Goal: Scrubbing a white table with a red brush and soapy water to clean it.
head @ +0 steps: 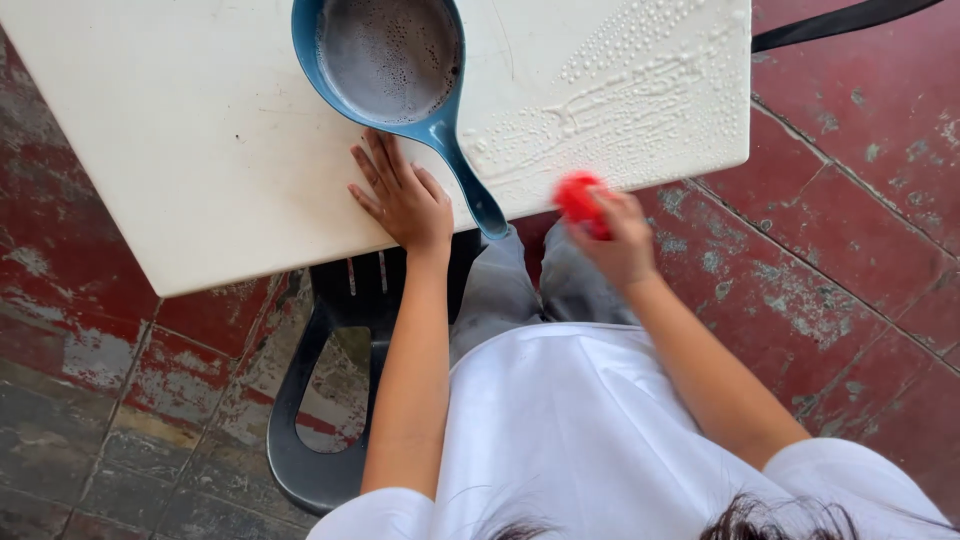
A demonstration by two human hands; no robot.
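Red scrubbing sponge (580, 198) being gripped in closed right hand (618, 240), wiping soapy near edge of cream plastic desk (180, 130); left hand (403, 200) lying open, flat, bracing beside blue handled dipper (400, 70). Next likely needing strokes across remaining suds.

Worn red tiled floor (860, 230), dark plastic chair (320, 440)

No packages, labels, signs or screens show anywhere in this view.

Home patio or yard, worn red tiled floor (820, 300), plastic table (200, 150), plastic chair (320, 400)
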